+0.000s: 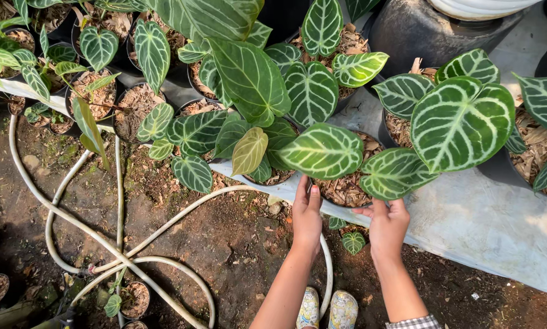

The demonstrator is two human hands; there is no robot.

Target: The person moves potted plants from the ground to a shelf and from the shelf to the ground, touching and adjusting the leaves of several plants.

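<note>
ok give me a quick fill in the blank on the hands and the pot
1. Both hands, left hand and right hand, grip the rim of one black ____.
2. The leaves above it are dark green with pale ____.
3. A pale hose loops over the bare ____ to the left.
4. Between the forearms, two patterned ____ show at the bottom edge.

Missing words: pot; veins; soil; shoes

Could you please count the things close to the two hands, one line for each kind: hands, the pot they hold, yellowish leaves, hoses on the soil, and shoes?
Hands: 2, left hand and right hand
Pot between the hands: 1
Yellowish leaf: 1
Hose on the soil: 1, looped
Shoes: 2
Total: 7
</note>
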